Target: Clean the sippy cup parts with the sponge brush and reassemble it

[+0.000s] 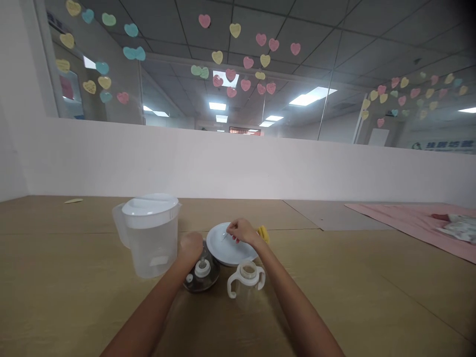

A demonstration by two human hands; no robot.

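Observation:
My right hand [241, 231] hovers over a white plate [228, 250], fingers pinched on a thin small item I cannot make out. My left hand [191, 246] is closed at the rim of a dark glass dish [208, 280] that holds small white bottle parts [202, 268]. In front of the plate stands a clear baby bottle [247, 281] with two white handles and no cap. A clear plastic pitcher [150, 235] with a white lid stands to the left of my left hand.
A yellow object [264, 233] lies behind the plate. A pink mat [416, 223] with a patterned cloth lies far right on the wooden table [372, 297]. A white partition wall rises behind the table, with heart stickers on the glass above.

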